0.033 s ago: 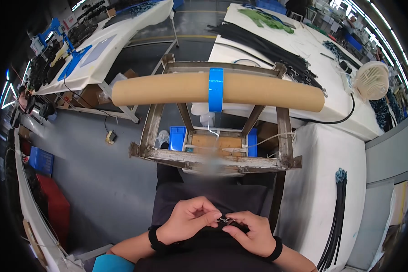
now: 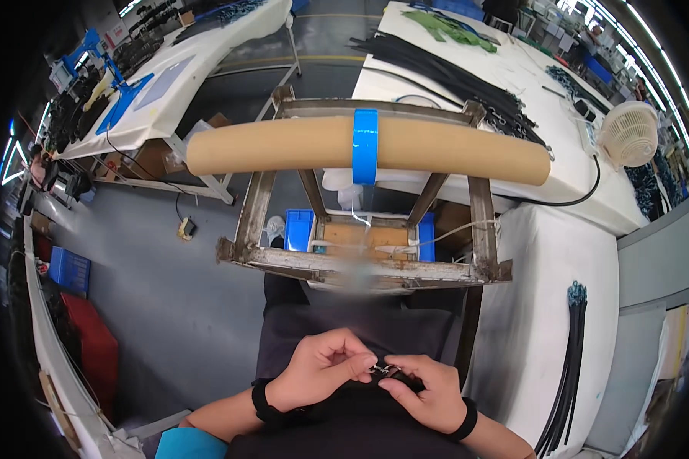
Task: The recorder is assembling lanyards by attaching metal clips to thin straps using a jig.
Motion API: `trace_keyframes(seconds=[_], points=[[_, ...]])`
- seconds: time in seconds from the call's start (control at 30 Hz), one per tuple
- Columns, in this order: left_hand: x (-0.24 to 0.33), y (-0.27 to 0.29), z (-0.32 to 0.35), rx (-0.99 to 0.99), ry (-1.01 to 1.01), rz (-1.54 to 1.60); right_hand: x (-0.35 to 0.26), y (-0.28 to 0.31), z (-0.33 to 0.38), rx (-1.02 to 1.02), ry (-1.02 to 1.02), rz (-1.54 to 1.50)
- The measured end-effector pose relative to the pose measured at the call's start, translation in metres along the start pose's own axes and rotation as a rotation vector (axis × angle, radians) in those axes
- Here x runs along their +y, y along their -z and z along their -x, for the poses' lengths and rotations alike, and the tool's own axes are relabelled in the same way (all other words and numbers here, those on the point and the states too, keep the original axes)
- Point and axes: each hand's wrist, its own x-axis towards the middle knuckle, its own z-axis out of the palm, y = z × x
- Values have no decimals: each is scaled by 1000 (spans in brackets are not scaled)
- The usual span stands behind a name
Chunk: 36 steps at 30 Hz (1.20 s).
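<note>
Low in the view, my left hand [image 2: 323, 372] pinches one end of a small silvery metal clasp [image 2: 380, 369] between thumb and fingertips. From the other side, my right hand [image 2: 427, 392] closes its thumb and fingers on the same clasp and a dark piece by it. My fingers cover much of the clasp, so its exact kind cannot be told. Both hands are close together above my dark-clad lap [image 2: 298, 336]. Black bands circle both wrists.
Ahead stands a worn metal frame [image 2: 283, 260] bearing a brown cardboard tube [image 2: 452, 149] with a blue tape band [image 2: 365, 145]. Black straps [image 2: 566, 367] lie on the white-covered table [image 2: 505, 306] at right. More black straps [image 2: 444, 69] and a pale basket [image 2: 628, 135] lie beyond.
My fingertips have parted slightly, and more of the metal clasp shows between them. The tube and frame sit slightly differently in the view.
</note>
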Motion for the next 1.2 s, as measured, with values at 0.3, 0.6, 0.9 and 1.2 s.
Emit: trace_keyframes(seconds=[0.3, 0.6, 0.9, 1.2], points=[[0, 7, -9, -23, 66, 83, 8, 3, -2, 86, 321, 318], [-5, 24, -38, 91, -199, -14, 5, 12, -12, 63, 292, 272], [-12, 17, -46, 150, -143, -264, -2, 19, -33, 73, 311, 231], [9, 15, 6, -46, 53, 107, -7, 3, -65, -103, 412, 221]])
